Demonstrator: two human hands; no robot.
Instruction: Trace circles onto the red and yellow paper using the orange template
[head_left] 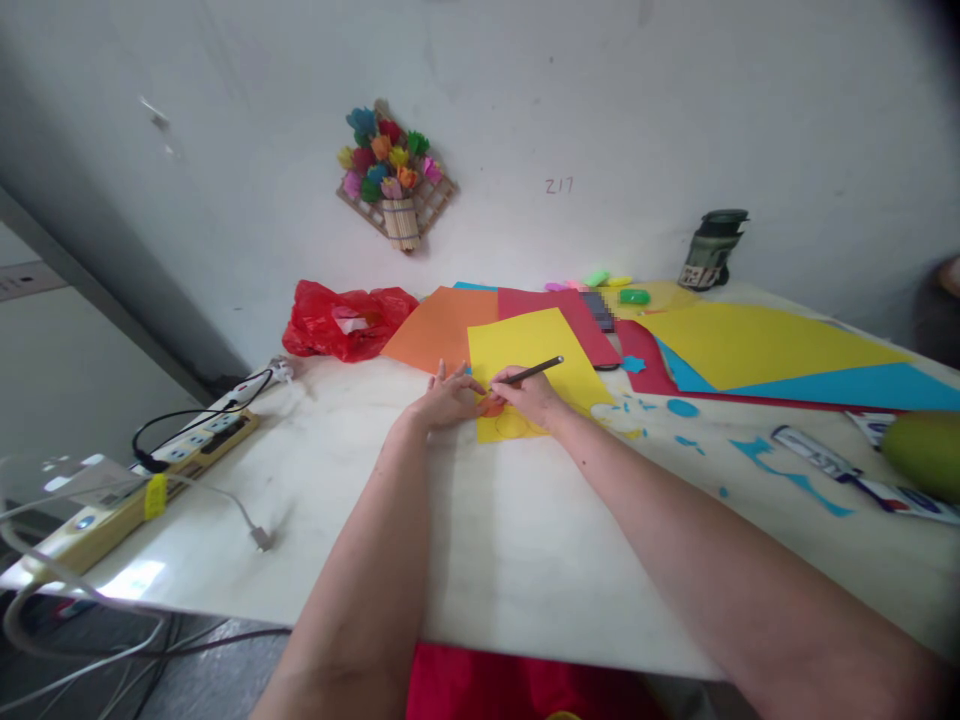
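Note:
My right hand (534, 396) is closed around a dark pencil (536, 368) with a pale end, its tip down at a small orange paper piece (491, 407). That piece lies on a yellow sheet of paper (525, 340), which has faint round outlines drawn near its lower edge. With fingers spread, my left hand (448, 398) rests at the sheet's left edge, and its fingertips touch the orange piece. The shape of the piece is partly hidden by both hands.
Orange paper (427, 330) and red paper (525, 305) lie behind. Blue scraps (682, 408), a marker (817, 453), larger sheets (772, 345) and a green bottle (712, 250) are on the right. A red plastic bag (337, 320) and a power strip (187, 450) occupy the left.

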